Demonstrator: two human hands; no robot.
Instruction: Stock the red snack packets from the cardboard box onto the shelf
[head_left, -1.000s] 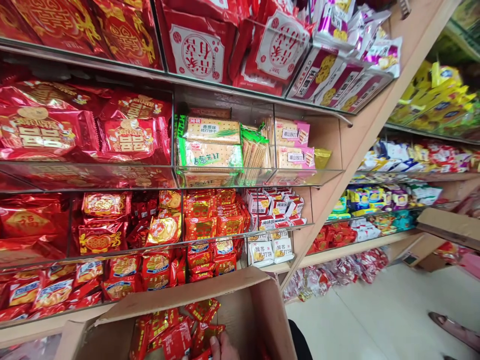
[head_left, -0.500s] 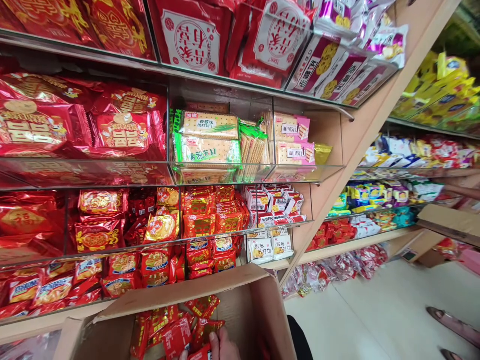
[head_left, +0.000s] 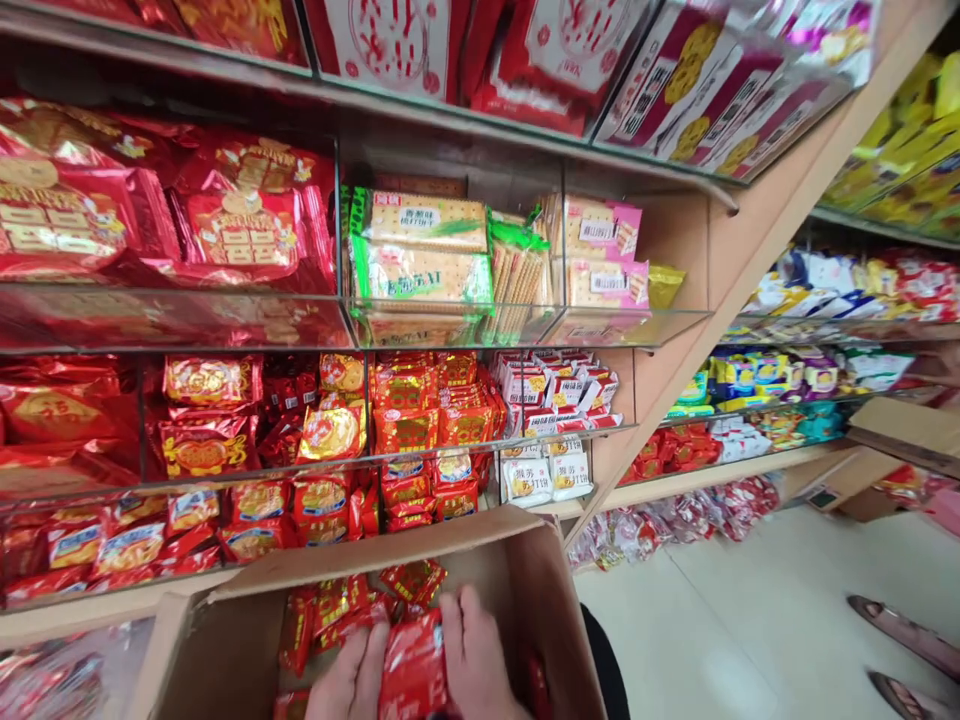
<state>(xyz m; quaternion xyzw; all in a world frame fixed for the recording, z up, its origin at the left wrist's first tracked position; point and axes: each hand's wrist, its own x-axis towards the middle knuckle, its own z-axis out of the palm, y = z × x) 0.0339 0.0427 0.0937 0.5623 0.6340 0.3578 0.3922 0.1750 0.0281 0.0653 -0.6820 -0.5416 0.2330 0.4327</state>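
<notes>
- My L hand [head_left: 349, 675] & R hand [head_left: 480, 655] grip shiny red pkts [head_left: 414, 660] btwn them, one hand per side; can't tell exact no. of pkts.
- Held pkts are over/inside open cardboard box [head_left: 375, 557], low in view; can't tell if they touch what's below.
- Loose red/gold pkts [head_left: 337, 605] lie in box, just past my fingers, jumbled.
- Shelving right behind box: red/gold biscuit pkts [head_left: 405, 428] in clear-fronted section, white pkts [head_left: 571, 475] lower & to R.
- Green-edged cracker packs [head_left: 424, 275] one shelf up.
- Far R: another person's sandalled feet [head_left: 907, 635] on pale floor [head_left: 712, 640], well apart from box.
</notes>
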